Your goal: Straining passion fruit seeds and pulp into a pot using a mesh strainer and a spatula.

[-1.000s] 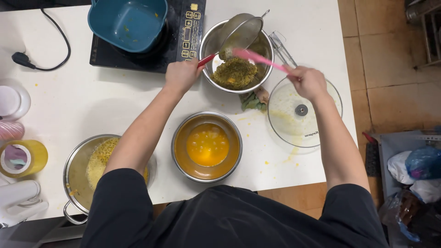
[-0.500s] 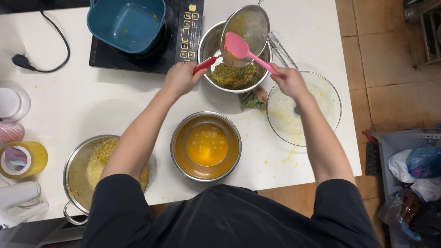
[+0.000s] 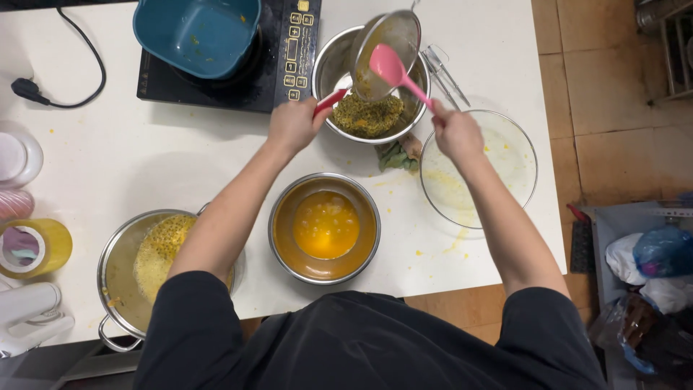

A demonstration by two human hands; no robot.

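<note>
Tilting the sieve (image 3: 390,50) over the steel bowl (image 3: 333,72) of seedy pulp, my left hand (image 3: 292,126) is clamped on its red handle (image 3: 329,102) — handle running back toward me, mesh leaning away. My right hand (image 3: 456,133) is closed round the pink spatula (image 3: 393,72), blade inside the sieve — the nearer hand; what's left in the mesh I can't make out

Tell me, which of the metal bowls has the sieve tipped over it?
The far steel bowl of greenish pulp beside the cooktop; the sieve tilts above it. The nearer metal bowl holds only orange liquid.
</note>
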